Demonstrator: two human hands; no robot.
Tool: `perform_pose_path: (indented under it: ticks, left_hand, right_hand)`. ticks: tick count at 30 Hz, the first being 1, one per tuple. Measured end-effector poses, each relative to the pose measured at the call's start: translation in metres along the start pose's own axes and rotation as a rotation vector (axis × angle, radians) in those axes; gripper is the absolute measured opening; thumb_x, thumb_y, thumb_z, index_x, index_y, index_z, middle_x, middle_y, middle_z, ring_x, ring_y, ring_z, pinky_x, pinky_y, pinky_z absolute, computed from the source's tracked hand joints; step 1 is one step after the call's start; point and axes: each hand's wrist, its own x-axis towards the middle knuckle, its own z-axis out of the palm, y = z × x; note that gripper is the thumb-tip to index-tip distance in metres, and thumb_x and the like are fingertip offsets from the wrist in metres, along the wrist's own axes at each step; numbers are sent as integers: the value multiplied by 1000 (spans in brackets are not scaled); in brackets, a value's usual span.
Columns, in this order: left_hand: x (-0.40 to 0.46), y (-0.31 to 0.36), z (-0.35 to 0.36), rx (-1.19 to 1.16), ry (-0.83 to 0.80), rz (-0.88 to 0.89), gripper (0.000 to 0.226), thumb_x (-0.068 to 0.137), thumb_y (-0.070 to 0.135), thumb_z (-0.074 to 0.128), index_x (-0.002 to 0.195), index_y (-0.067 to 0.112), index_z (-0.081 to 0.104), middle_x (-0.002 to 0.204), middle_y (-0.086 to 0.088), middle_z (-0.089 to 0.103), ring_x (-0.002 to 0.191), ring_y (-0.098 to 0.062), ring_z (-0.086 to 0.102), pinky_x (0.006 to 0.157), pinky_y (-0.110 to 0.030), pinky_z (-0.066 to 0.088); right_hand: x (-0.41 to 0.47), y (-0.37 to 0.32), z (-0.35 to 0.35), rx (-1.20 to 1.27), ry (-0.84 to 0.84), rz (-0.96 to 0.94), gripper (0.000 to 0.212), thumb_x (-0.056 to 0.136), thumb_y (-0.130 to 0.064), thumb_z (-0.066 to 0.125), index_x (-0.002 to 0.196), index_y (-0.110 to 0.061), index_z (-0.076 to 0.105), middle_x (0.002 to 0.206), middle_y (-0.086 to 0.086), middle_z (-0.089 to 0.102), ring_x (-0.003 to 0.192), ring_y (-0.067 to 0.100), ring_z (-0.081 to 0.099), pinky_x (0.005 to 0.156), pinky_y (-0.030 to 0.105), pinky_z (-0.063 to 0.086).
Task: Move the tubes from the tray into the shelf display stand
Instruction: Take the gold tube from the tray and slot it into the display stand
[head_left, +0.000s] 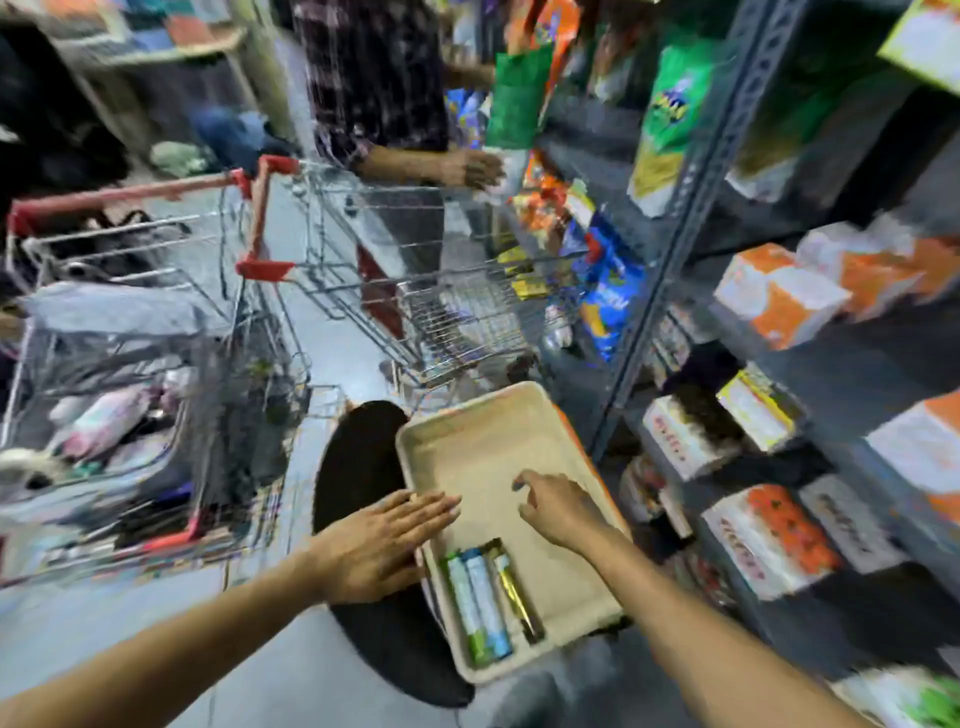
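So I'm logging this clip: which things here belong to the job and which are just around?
Job: tray, three tubes, shelf, left hand, right hand.
Around: two carts, another person, snack bags, boxes.

1. The tray (483, 441) under your hands looks like matt beige moulded plastic, smooth.
2. Its tubes (480, 603) have glossy printed skins; the gold one shines like foil.
3. The shelf (691, 208) upright beside you is grey painted metal, perforated.
4. The trolleys (363, 291) are bright wire metal with red plastic handles.
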Motion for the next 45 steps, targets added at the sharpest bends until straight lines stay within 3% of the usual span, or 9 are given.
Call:
perform_pose_path:
  ticks: [4, 10, 14, 21, 30, 34, 40, 45]
  left_hand:
    - [-17, -10, 25, -24, -139, -68, 72, 97, 51, 37, 150, 21, 0, 159, -1, 1, 144, -12, -3, 118, -39, 0]
    - [-26, -22, 46, -14, -131, -126, 70, 96, 54, 30, 150, 23, -1, 160, 3, 3, 144, -12, -3, 117, -40, -2]
    - [-26, -25, 49, -25, -101, -119, 70, 96, 51, 34, 150, 23, 1, 160, 2, 2, 144, -13, -3, 116, -39, -4]
    - [-27, -24, 49, -37, -103, -113, 71, 96, 48, 37, 150, 24, -2, 160, 2, 0, 144, -13, -6, 116, -42, -2]
    - [-25, -25, 49, -32, -110, -114, 72, 95, 48, 38, 150, 25, -3, 160, 2, 0, 144, -11, -7, 116, -43, -2]
    - [-26, -24, 50, -35, -107, -107, 73, 95, 47, 39, 150, 25, -3, 160, 2, 0, 144, -11, -7, 116, -42, -3]
    - [-22, -20, 43, -22, -124, -78, 75, 95, 47, 40, 150, 23, -6, 160, 3, -1, 144, -11, -8, 115, -38, -8]
    - [25, -19, 10, -21, -5, -60, 75, 94, 52, 37, 150, 21, -2, 159, -3, 6, 145, -15, 0, 116, -40, -2]
  right_hand:
    - [9, -3, 44, -115, -212, 53, 37, 87, -27, 53, 124, -25, 50, 119, 10, 63, 104, 29, 61, 76, 32, 46]
    - [23, 0, 82, -175, -281, 53, 50, 88, -14, 49, 136, -20, 40, 131, 13, 53, 116, 31, 55, 87, 36, 47]
    - [26, 2, 104, -215, -341, 81, 51, 91, -24, 48, 140, -20, 35, 134, 16, 47, 120, 35, 48, 94, 42, 45]
    - [33, 1, 117, -266, -276, 119, 37, 94, -21, 40, 129, -12, 45, 127, 17, 47, 111, 36, 54, 88, 41, 48]
    - [50, -3, 117, -306, -179, 107, 23, 91, -8, 49, 112, -3, 56, 117, 16, 62, 106, 32, 61, 80, 36, 50]
    - [54, -2, 103, -211, -208, 158, 29, 84, -17, 59, 110, -5, 58, 116, 16, 62, 105, 32, 61, 78, 32, 49]
    - [53, -15, 48, -296, -424, 158, 40, 81, -22, 70, 113, 0, 59, 122, 19, 61, 108, 32, 62, 79, 30, 49]
    - [34, -29, -28, -173, -411, 81, 17, 81, -6, 67, 97, 2, 69, 99, 20, 71, 93, 30, 68, 77, 34, 53]
